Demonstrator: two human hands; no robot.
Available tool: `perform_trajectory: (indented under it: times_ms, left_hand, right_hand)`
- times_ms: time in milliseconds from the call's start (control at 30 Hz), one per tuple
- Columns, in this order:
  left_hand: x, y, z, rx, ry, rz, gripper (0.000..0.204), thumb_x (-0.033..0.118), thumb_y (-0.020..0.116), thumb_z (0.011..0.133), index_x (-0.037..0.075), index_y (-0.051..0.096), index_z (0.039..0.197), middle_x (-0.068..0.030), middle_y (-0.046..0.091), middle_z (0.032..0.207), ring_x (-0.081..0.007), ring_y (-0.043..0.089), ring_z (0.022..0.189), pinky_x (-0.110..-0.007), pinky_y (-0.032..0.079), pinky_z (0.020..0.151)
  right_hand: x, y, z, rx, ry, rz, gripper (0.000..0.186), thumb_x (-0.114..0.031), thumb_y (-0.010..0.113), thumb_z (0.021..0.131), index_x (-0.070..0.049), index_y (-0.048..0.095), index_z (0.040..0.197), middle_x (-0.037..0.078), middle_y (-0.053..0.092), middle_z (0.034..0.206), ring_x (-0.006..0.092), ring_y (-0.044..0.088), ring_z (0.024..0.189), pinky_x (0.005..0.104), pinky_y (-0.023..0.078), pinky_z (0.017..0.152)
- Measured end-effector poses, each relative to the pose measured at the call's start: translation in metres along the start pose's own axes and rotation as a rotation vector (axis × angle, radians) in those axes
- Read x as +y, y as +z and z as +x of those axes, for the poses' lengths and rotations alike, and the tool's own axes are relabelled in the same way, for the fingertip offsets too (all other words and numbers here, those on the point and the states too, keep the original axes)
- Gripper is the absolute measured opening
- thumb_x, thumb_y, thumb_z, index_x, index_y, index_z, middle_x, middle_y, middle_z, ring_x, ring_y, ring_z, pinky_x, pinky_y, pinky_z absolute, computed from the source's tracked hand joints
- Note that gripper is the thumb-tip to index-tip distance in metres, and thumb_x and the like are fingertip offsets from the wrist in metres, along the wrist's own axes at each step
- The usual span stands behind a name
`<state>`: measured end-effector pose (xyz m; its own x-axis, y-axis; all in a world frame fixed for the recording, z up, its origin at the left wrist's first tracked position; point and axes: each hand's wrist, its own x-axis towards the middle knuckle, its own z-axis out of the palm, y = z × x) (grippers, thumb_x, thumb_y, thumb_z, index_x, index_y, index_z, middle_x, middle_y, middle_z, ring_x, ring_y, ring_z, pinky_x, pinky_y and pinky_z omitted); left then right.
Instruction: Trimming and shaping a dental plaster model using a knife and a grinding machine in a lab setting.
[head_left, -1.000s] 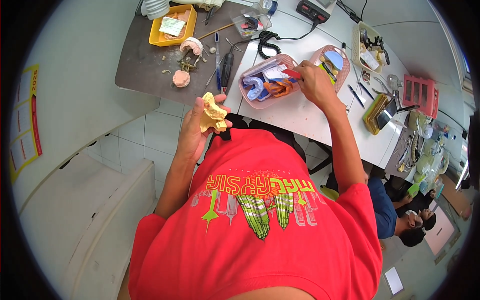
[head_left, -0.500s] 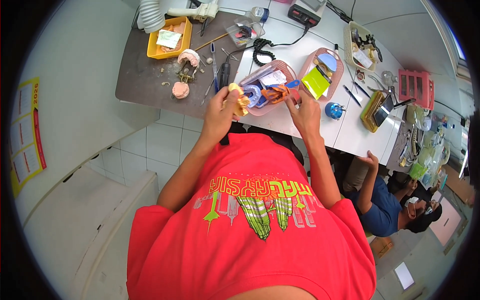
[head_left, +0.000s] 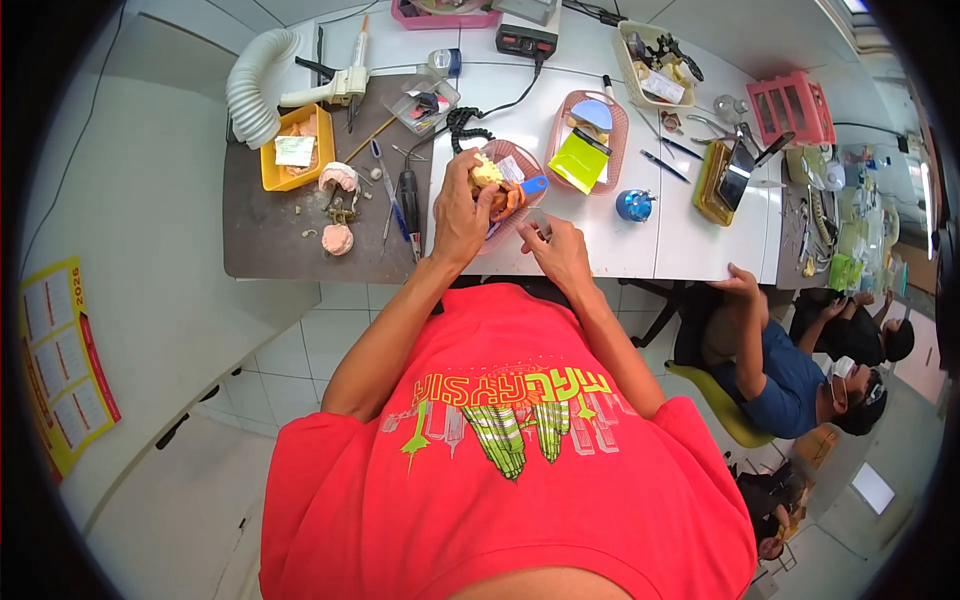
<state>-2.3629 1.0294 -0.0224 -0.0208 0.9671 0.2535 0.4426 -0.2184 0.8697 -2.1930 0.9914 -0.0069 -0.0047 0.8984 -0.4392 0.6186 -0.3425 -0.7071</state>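
Observation:
My left hand (head_left: pixel 460 218) is closed around a pale yellow dental cast (head_left: pixel 487 172) and holds it over the left side of a pink basket (head_left: pixel 530 156). Just right of the cast lies an orange moulded piece (head_left: pixel 509 203), partly hidden by my fingers; whether they touch it, I cannot tell. Beside it a blue handle (head_left: pixel 536 185) sticks out over the basket's rim. At the basket's near right corner my right hand (head_left: pixel 558 252) is closed in a pinch. A small greyish piece (head_left: pixel 539 220) shows at its fingertips, too small to name.
On the dark mat left lie pink casts (head_left: pixel 337 239), a black handpiece (head_left: pixel 408 195) and a yellow tray (head_left: pixel 268 168). A second pink basket (head_left: pixel 614 120) and a blue metal pot (head_left: pixel 635 205) stand right. A co-worker's hand (head_left: pixel 738 281) rests at the table edge.
The view has swung right. My left hand has brought the cast over the basket. My right hand has left the orange piece and come nearer my body. The clear bluish piece no longer shows.

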Motion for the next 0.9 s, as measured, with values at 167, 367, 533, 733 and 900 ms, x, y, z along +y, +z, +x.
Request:
perform_trajectory:
  times_ms: [167, 367, 533, 733, 900]
  left_hand:
    - [0.014, -0.015, -0.005, -0.19, 0.007, 0.228, 0.039, 0.006, 0.066, 0.08, 0.001, 0.051, 0.115, -0.0155, 0.054, 0.122, -0.0324, 0.051, 0.107, -0.041, 0.042, 0.089]
    - [0.013, -0.027, -0.007, -0.195, 0.087, 0.561, 0.035, 0.003, 0.068, 0.072, 0.005, 0.059, 0.106, -0.0075, 0.055, 0.127, -0.0309, 0.049, 0.11, -0.045, 0.038, 0.093]
    - [0.001, -0.04, -0.012, -0.22, 0.224, 0.383, 0.032, 0.003, 0.068, 0.075, 0.004, 0.059, 0.106, -0.0142, 0.057, 0.116, -0.0346, 0.049, 0.109, -0.046, 0.038, 0.095]
    - [0.027, -0.064, -0.02, -0.3, 0.243, 0.248, 0.038, 0.005, 0.072, 0.074, 0.001, 0.057, 0.109, -0.0158, 0.058, 0.109, -0.036, 0.052, 0.105, -0.045, 0.04, 0.093]
    - [0.068, -0.053, -0.024, -0.398, 0.277, 0.155, 0.042, 0.008, 0.072, 0.075, 0.001, 0.057, 0.113, -0.0171, 0.055, 0.113, -0.0358, 0.049, 0.109, -0.045, 0.039, 0.094]
  right_hand:
    - [-0.012, 0.009, 0.002, -0.017, 0.084, 0.021, 0.038, -0.04, 0.064, 0.084, -0.002, 0.069, 0.082, 0.009, 0.066, 0.06, 0.0236, 0.066, 0.059, 0.0368, 0.05, 0.06]
    - [-0.007, 0.032, 0.011, 0.018, 0.074, 0.175, 0.041, -0.041, 0.062, 0.081, 0.0, 0.068, 0.083, 0.015, 0.067, 0.067, 0.0303, 0.069, 0.069, 0.0416, 0.053, 0.066]
    - [0.012, 0.057, 0.018, 0.082, 0.071, 0.052, 0.033, -0.027, 0.056, 0.076, 0.004, 0.065, 0.086, 0.028, 0.063, 0.073, 0.0434, 0.064, 0.074, 0.0493, 0.051, 0.07]
    - [0.0, 0.025, -0.022, 0.105, 0.061, 0.108, 0.031, -0.023, 0.056, 0.076, 0.007, 0.065, 0.075, 0.029, 0.062, 0.07, 0.0441, 0.064, 0.072, 0.05, 0.051, 0.072]
    - [0.005, -0.013, -0.063, 0.123, 0.083, 0.11, 0.033, -0.024, 0.052, 0.077, 0.006, 0.064, 0.074, 0.028, 0.063, 0.071, 0.0429, 0.064, 0.073, 0.0486, 0.051, 0.073]
